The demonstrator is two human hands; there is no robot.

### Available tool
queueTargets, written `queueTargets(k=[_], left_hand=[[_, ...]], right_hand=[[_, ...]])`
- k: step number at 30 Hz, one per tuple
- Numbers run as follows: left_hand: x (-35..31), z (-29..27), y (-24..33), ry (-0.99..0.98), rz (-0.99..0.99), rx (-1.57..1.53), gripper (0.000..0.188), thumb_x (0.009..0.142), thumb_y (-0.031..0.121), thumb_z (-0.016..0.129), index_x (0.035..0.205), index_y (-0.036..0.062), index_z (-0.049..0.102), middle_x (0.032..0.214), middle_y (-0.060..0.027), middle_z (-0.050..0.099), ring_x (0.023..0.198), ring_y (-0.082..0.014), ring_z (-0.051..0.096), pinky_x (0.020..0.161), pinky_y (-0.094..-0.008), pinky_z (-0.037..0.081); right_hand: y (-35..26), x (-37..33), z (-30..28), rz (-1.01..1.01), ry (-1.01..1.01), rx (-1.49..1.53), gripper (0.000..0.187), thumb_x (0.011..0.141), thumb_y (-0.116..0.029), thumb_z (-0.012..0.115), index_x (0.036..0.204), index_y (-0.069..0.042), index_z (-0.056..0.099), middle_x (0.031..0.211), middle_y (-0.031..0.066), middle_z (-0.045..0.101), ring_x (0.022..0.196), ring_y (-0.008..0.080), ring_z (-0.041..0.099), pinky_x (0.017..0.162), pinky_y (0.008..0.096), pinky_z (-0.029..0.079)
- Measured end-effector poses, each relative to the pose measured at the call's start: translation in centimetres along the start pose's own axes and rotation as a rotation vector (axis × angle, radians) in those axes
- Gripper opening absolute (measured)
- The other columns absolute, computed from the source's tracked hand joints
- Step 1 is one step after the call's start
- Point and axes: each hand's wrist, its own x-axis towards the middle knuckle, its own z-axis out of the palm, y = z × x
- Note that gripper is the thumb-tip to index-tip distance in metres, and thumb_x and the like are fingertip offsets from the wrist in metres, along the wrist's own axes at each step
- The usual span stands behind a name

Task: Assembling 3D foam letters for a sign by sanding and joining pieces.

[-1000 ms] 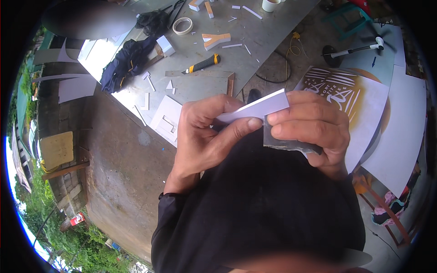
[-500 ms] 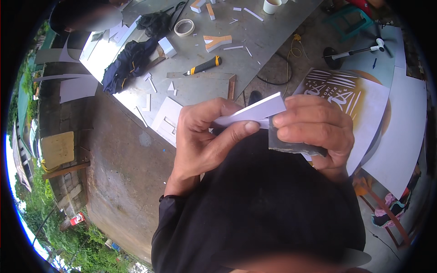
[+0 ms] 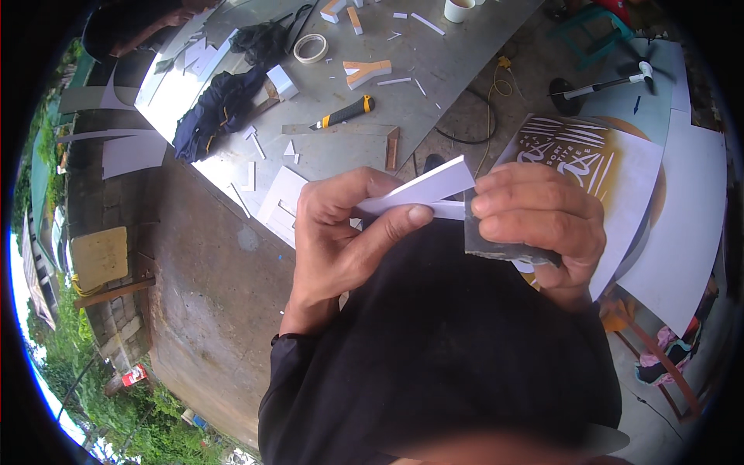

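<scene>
A white letter-like piece with thick, angled arms point(image 3: 435, 184) is pinched between the thumb and fingers of my left hand point(image 3: 335, 232). Its longer arm points up and to the right. My right hand point(image 3: 554, 217) grips a dark grey sheet with a ragged lower edge, which looks like sandpaper point(image 3: 496, 247). The sheet's left edge is right beside the end of the piece's lower arm; I cannot tell whether they touch. My left palm and fingers hide the near part of the piece.
Ahead, a metal table point(image 3: 434, 143) carries a yellow-black utility knife point(image 3: 345, 112), a tape roll point(image 3: 311, 48), a Y-shaped piece point(image 3: 366, 73), a metal square point(image 3: 392, 147), a cup point(image 3: 459, 9) and white offcuts. A printed sheet point(image 3: 620, 170) and fan point(image 3: 604, 89) lie right. Another person is at far left.
The white piece and my left hand have shifted slightly left. My right hand with the dark sheet has moved a little right, widening the gap between the hands.
</scene>
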Motion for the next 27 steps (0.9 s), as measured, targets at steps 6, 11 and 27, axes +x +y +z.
queueTargets(k=[6, 11, 27], left_hand=[[-0.4, 0.1, -0.1, 0.062, -0.016, -0.012, 0.014, 0.081, 0.01, 0.082, 0.084, 0.0002, 0.072, 0.07, -0.0046, 0.071, 0.066, -0.0071, 0.062, 0.061, -0.0234, 0.048], [-0.3, 0.4, 0.2, 0.01, 0.001, 0.021, 0.013, 0.081, 0.009, 0.081, 0.084, 0.0002, 0.072, 0.073, -0.0057, 0.072, 0.068, -0.0076, 0.065, 0.062, -0.0231, 0.048], [-0.6, -1.2, -0.5, 0.17, -0.033, -0.067, 0.015, 0.081, 0.009, 0.082, 0.083, -0.0006, 0.071, 0.073, -0.0036, 0.071, 0.067, -0.0076, 0.063, 0.063, -0.0224, 0.047]], right_hand=[[0.4, -0.6, -0.4, -0.017, 0.025, 0.014, 0.029, 0.092, -0.028, 0.061, 0.098, -0.001, 0.07, 0.097, 0.0134, 0.071, 0.091, 0.0314, 0.069, 0.082, 0.04, 0.055], [0.1, -0.4, 0.1, -0.003, -0.005, -0.026, 0.043, 0.097, -0.04, 0.055, 0.099, 0.0, 0.07, 0.097, 0.0159, 0.071, 0.09, 0.0322, 0.069, 0.084, 0.0426, 0.055], [0.8, -1.5, -2.2, 0.021, 0.079, -0.038, 0.024, 0.081, -0.001, 0.059, 0.102, 0.001, 0.07, 0.096, 0.0126, 0.072, 0.092, 0.0306, 0.07, 0.083, 0.0382, 0.056]])
